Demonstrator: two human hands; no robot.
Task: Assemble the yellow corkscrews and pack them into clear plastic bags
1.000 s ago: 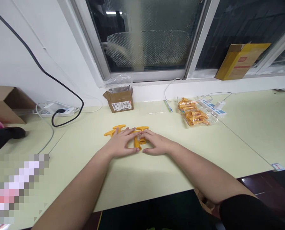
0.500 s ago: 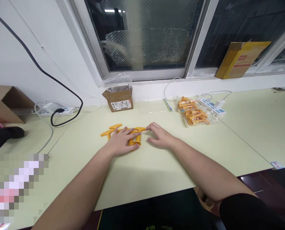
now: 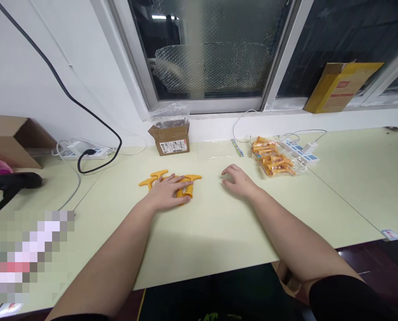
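Several yellow T-shaped plastic pieces (image 3: 193, 177) lie side by side on the pale table (image 3: 205, 240). My left hand (image 3: 166, 192) rests on top of them with its fingers spread, so their middle parts are hidden. To the right, apart from the pieces, my right hand (image 3: 238, 182) is over the table with curved fingers, thumb and forefinger apart and nothing between them. A clear plastic bag of similar yellow pieces (image 3: 274, 158) lies farther back, right of my right hand.
A small open cardboard box (image 3: 172, 139) stands by the wall. Behind the bag is a power strip (image 3: 301, 151); another strip (image 3: 101, 154) with a black cable lies left. A larger carton (image 3: 5, 136) and a black tool (image 3: 18, 180) are at the far left.
My right hand has moved right, away from the yellow pieces it was touching at their right end. My left hand stays on the pieces. The whole view has shifted slightly.
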